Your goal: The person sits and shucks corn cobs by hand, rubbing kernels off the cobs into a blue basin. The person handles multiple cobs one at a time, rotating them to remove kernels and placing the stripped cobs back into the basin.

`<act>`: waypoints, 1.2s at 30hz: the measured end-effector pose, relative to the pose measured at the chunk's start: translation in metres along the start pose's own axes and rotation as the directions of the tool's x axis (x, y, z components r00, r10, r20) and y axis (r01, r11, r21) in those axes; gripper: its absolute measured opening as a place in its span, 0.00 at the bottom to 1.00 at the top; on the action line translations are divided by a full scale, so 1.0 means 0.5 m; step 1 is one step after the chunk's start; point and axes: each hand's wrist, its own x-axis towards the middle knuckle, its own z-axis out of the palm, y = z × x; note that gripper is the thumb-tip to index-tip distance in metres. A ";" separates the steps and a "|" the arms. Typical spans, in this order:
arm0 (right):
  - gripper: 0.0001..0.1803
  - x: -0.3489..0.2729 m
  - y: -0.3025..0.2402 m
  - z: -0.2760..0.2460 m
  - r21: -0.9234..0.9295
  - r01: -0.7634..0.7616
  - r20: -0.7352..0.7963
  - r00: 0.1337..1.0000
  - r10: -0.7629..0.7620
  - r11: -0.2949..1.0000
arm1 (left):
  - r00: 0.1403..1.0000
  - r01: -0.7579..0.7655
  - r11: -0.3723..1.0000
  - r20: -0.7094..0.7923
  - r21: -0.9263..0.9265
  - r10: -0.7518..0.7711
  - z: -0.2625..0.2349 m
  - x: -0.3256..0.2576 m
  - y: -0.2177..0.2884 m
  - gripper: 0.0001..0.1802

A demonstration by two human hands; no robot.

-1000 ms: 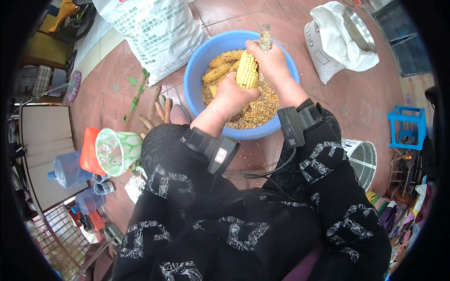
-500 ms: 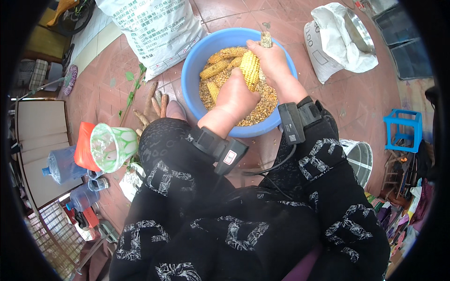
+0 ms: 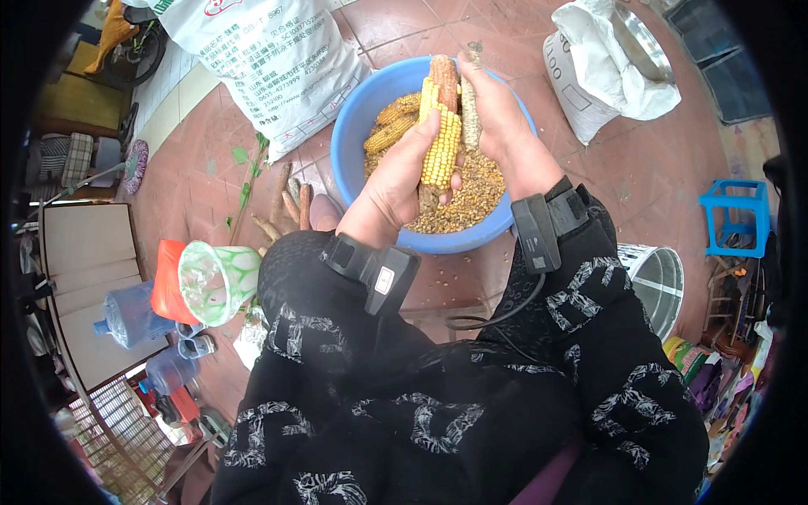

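Above a blue basin (image 3: pixel 349 139), my left hand (image 3: pixel 389 185) grips an ear of corn (image 3: pixel 441 151) from its lower left side. Yellow kernels cover much of the ear, while its upper right part is bare, reddish cob. My right hand (image 3: pixel 505 126) is closed round a pale, stripped corncob (image 3: pixel 470 118), held alongside the ear. Part of that cob is hidden by my fingers and palm. Loose kernels (image 3: pixel 459 215) fill the bottom of the basin, and several more ears of corn (image 3: pixel 391 130) lie on them at the left.
A large white sack (image 3: pixel 269 76) stands left of the basin, an opened white sack (image 3: pixel 602 76) to the right. Stripped cobs (image 3: pixel 290 202) lie by my foot. A green-white bin (image 3: pixel 220 282) stands at left, a metal bucket (image 3: pixel 661 286) and blue stool (image 3: pixel 736 217) at right.
The ear has turned in my hands and stands more upright, now showing its bare reddish side. My left hand has shifted slightly left; the pale cob remains in my right hand.
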 end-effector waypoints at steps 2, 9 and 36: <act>0.23 -0.001 0.008 0.001 0.107 -0.060 0.066 0.996 0.053 0.992 | 1.000 0.001 0.998 -0.013 -0.061 -0.002 0.000 0.009 -0.001 0.28; 0.20 -0.029 0.020 0.003 0.180 -0.150 0.170 0.978 0.120 0.972 | 0.996 -0.030 0.994 -0.092 -0.102 0.020 0.001 0.029 -0.007 0.22; 0.19 -0.061 0.015 0.007 -0.184 -0.123 0.037 0.991 0.132 0.975 | 0.988 0.027 0.999 -0.150 0.039 -0.021 0.015 0.028 -0.026 0.31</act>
